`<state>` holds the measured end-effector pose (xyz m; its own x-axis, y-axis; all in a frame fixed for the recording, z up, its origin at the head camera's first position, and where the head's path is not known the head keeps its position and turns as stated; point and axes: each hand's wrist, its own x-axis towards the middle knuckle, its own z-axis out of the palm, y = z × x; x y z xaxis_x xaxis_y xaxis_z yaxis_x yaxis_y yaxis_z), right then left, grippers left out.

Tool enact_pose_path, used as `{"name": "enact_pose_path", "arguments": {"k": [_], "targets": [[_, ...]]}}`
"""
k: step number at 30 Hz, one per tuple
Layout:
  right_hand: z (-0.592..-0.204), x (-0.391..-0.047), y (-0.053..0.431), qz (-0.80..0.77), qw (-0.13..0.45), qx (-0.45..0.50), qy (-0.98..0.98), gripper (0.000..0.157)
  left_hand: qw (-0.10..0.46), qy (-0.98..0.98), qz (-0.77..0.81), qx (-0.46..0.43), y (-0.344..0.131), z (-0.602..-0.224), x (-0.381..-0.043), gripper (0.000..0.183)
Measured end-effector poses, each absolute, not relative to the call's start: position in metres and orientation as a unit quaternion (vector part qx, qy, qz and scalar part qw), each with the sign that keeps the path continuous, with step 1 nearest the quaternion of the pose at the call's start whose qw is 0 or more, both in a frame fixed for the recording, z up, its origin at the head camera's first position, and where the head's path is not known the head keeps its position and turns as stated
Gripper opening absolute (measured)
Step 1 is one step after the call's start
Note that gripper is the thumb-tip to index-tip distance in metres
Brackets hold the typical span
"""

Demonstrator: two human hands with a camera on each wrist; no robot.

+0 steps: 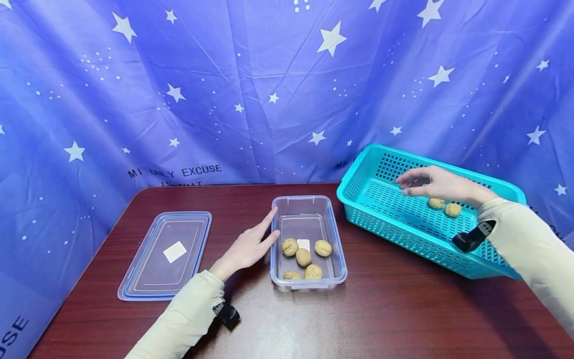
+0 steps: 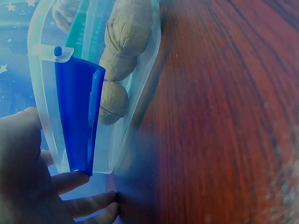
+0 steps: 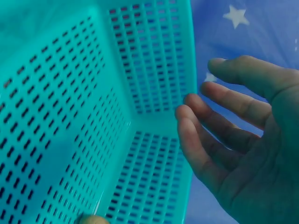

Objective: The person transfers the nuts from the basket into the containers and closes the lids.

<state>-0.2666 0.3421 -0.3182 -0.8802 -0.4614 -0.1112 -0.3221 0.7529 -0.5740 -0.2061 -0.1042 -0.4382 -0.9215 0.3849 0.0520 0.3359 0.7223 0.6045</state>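
Note:
My left hand [image 1: 245,248] rests against the left side of a clear plastic container [image 1: 338,249], its fingers fairly straight along the rim. Several walnuts [image 1: 303,257] lie in the near half of that container, around a white square label. In the left wrist view a blue clip [image 2: 77,116] shows on the container's side, close to my fingertips. Over the turquoise basket [image 1: 385,219] hovers my right hand [image 1: 430,183], fingers loosely bent with nothing between them. Two walnuts [image 1: 453,210] are visible on the basket's floor, below and to the right of that hand.
A clear lid [image 1: 152,269] with a blue seal and a white label lies flat at the left of the dark red wooden table [image 1: 358,324]. Behind the table hangs a blue curtain [image 1: 269,124] with white stars. The basket stands angled at the right.

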Motion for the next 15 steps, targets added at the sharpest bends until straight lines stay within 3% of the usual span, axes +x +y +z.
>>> {"name": "enact_pose_path", "arguments": {"k": [15], "targets": [[-0.332, -0.277, 0.368, -0.281, 0.136, -0.171, 0.934, 0.042, 0.043, 0.925, 0.322, 0.195, -0.105, -0.437, -0.205, 0.061]]}}
